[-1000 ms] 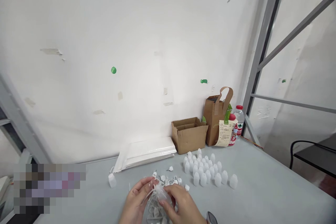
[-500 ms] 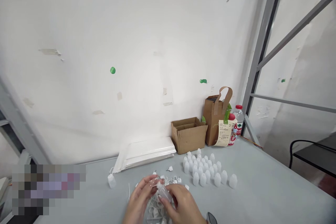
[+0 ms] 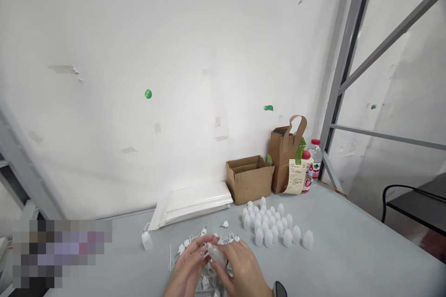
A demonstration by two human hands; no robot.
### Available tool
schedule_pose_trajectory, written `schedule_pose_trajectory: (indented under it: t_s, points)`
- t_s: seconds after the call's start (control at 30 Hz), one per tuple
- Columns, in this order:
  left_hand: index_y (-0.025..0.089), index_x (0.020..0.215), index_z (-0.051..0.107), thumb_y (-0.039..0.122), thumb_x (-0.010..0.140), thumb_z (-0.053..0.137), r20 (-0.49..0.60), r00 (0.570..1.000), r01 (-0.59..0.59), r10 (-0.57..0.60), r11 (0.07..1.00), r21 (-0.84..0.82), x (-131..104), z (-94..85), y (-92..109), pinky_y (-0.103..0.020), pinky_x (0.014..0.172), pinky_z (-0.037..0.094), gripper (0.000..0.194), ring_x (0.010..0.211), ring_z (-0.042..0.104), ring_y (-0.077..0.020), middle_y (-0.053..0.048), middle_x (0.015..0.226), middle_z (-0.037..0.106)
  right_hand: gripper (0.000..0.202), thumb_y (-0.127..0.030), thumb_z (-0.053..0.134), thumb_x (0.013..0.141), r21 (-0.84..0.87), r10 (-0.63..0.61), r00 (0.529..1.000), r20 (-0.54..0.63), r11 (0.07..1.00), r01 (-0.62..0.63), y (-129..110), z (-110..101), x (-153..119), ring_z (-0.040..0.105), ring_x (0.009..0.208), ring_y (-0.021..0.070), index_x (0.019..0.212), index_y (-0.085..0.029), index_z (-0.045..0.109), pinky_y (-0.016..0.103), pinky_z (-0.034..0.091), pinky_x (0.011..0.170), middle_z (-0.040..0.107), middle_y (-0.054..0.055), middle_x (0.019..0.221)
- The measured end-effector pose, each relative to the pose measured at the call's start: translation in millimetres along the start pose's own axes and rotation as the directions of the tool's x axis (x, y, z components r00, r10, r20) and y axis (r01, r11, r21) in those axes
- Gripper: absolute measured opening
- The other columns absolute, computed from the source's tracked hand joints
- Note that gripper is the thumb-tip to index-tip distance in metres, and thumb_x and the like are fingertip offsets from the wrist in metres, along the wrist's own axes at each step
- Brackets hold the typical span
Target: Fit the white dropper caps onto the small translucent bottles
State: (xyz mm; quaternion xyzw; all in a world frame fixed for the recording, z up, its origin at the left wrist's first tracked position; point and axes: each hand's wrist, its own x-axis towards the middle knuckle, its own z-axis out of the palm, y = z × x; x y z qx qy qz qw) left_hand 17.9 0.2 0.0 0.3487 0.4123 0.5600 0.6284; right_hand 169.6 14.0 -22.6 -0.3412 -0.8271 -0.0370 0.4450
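Between my hands, above a loose pile of white parts (image 3: 205, 282), is a small translucent white bottle-shaped piece (image 3: 217, 255), tilted. My right hand (image 3: 240, 267) is closed around its wider body, thumb below and fingers above. At its narrower upper-left end, the fingers of my left hand (image 3: 190, 260) are pinched; what exactly lies under those fingertips is hidden. White caps and thin white straps or cords make up the pile, partly covered by my hands. One similar piece with a strap loop (image 3: 147, 240) stands apart on the left.
Several translucent white rounded pieces (image 3: 268, 222) stand grouped on the grey table (image 3: 334, 260) to the right. Behind are flat white packages (image 3: 195, 202), an open cardboard box (image 3: 252, 185), a brown paper bag (image 3: 280, 158) and a water bottle (image 3: 315, 160). A blurred-out patch covers the left corner.
The piece stays in both hands; its visible body has turned slightly, and my fingers have shifted a little around it. The view has moved very slightly.
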Motion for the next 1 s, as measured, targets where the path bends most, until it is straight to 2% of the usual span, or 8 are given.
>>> schedule_pose_trajectory:
  t_s: [0.27, 0.43, 0.6, 0.83, 1.0]
  points:
    - [0.017, 0.079, 0.071, 0.033, 0.060, 0.068, 0.034, 0.999, -0.009, 0.010, 0.999, -0.032, 0.6, 0.7, 0.4, -0.035, 0.083, 0.043, 0.025, 0.093, 0.060, -0.0263, -0.009, 0.093, 0.071, 0.012, -0.021, 0.045, 0.084, -0.103, -0.082, 0.996, -0.042, 0.992, 0.077, -6.3, -3.2, 6.7, 0.059, 0.056, 0.0192, 0.090, -0.017, 0.054, 0.029, 0.042, 0.055, 0.064, 0.005, 0.064]
    - [0.021, 0.089, 0.070, 0.034, 0.061, 0.068, -0.005, 1.000, 0.004, -0.004, 0.999, -0.042, -7.2, 5.6, 5.0, -0.031, 0.081, 0.043, 0.032, 0.092, 0.059, -0.0232, -0.007, 0.093, 0.071, 0.015, -0.022, 0.042, 0.086, -0.137, -0.108, 0.989, -0.101, 0.986, 0.094, -10.1, -1.6, 7.1, 0.058, 0.054, 0.0188, 0.092, -0.016, 0.053, 0.030, 0.042, 0.055, 0.063, 0.004, 0.060]
    - [0.021, 0.088, 0.070, 0.031, 0.062, 0.067, -0.014, 1.000, 0.019, -0.020, 0.999, -0.048, -13.4, 9.9, 10.0, -0.031, 0.085, 0.040, 0.028, 0.101, 0.056, -0.0245, -0.006, 0.095, 0.071, 0.015, -0.020, 0.042, 0.086, -0.187, -0.153, 0.980, -0.124, 0.974, 0.128, -12.4, -1.6, 8.0, 0.056, 0.052, 0.0188, 0.092, -0.013, 0.054, 0.030, 0.039, 0.053, 0.061, 0.004, 0.057]
    - [0.021, 0.086, 0.071, 0.034, 0.057, 0.069, 0.014, 0.997, 0.083, -0.082, 0.981, -0.176, -6.7, 9.5, 5.3, -0.034, 0.092, 0.035, 0.032, 0.111, 0.050, -0.0277, -0.007, 0.096, 0.071, 0.019, -0.014, 0.039, 0.085, -0.306, -0.257, 0.946, -0.199, 0.933, 0.189, -13.3, -0.4, 13.6, 0.048, 0.047, 0.0160, 0.089, -0.011, 0.057, 0.030, 0.026, 0.048, 0.057, 0.002, 0.053]
    - [0.021, 0.087, 0.072, 0.036, 0.055, 0.072, 0.038, 0.996, 0.090, -0.083, 0.962, -0.256, -12.0, 7.4, 2.2, -0.036, 0.094, 0.033, 0.035, 0.115, 0.046, -0.0283, -0.007, 0.093, 0.072, 0.017, -0.007, 0.044, 0.079, -0.337, -0.268, 0.938, -0.219, 0.923, 0.185, -15.9, -3.8, 15.5, 0.045, 0.046, 0.0147, 0.085, -0.009, 0.060, 0.030, 0.023, 0.049, 0.056, 0.002, 0.051]
